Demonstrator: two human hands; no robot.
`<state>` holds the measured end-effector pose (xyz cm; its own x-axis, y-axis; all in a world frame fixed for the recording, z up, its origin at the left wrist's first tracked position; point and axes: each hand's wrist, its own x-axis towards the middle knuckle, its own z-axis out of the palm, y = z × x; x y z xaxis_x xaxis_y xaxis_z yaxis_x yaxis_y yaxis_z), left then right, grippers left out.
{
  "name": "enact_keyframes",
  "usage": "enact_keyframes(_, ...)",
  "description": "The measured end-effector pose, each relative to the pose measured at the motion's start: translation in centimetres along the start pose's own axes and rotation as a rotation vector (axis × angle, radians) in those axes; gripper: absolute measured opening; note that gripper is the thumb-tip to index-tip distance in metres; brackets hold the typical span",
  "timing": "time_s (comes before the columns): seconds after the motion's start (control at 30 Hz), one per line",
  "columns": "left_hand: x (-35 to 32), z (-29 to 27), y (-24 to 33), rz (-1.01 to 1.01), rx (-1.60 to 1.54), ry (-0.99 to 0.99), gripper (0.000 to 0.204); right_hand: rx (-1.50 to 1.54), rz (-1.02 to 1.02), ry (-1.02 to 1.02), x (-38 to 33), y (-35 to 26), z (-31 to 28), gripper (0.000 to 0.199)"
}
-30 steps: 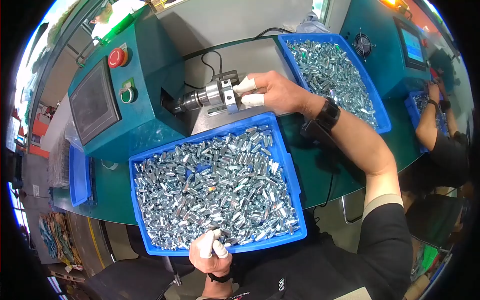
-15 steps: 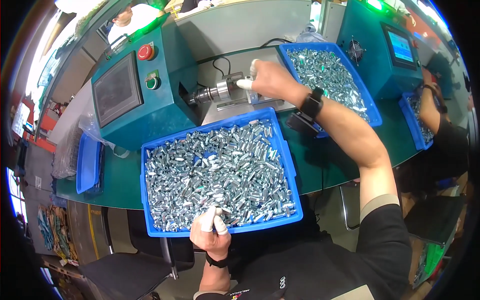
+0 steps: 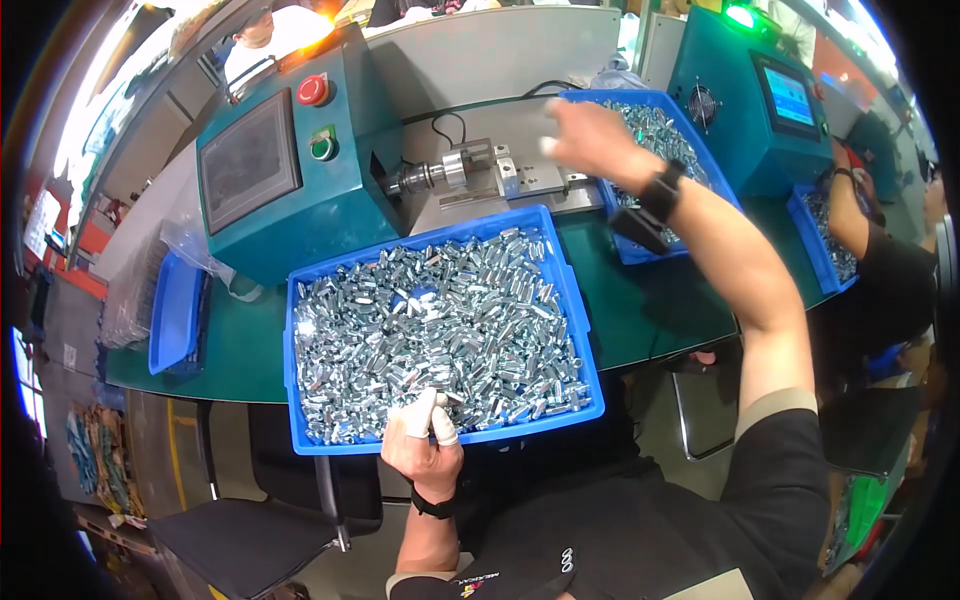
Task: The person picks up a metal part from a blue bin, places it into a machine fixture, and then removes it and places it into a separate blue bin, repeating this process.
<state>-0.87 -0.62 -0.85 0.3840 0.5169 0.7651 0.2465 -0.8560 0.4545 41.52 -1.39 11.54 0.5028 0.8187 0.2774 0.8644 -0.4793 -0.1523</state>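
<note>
My left hand is at the near edge of the near blue tray, white covers on its fingertips. Its thumb and fingers are pinched together over the metal parts, small, silvery and elongated; whatever lies between them is hidden. My right hand, also with white finger covers, hovers by the left side of the far blue tray. Thumb and index finger are apart, and nothing shows between them. To its left, a metal spindle sticks out of the teal machine towards a clamping fixture.
The machine carries a dark screen, a red stop button and a green button. A second teal machine stands at the right, where another person's arm reaches by a blue tray. An upright blue tray is at the left.
My right hand has moved right, away from the spindle and fixture, which now show uncovered. The light on the left machine went from green to orange. My left hand keeps its pinch at the tray edge.
</note>
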Motion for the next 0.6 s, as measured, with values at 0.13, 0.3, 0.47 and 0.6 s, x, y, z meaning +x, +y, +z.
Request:
enact_keyframes(0.13,0.5,-0.5,0.1,0.016,-0.033,-0.02,0.019,-0.295,0.16,0.006,-4.2,7.5,-1.9,0.045)
enact_keyframes(0.3,0.9,-0.5,0.0,0.067,-0.072,-0.052,0.019,0.126,-0.33,0.124,-7.6,3.7,0.5,0.03)
enact_keyframes(0.47,0.3,-0.6,-0.6,0.078,-0.082,-0.059,0.019,0.369,-0.628,-0.307,-8.6,-5.6,3.5,0.026)
enact_keyframes(0.6,0.5,-0.6,-0.4,0.082,-0.081,-0.065,0.02,0.396,-0.723,-0.367,-8.1,-6.3,5.4,0.021)
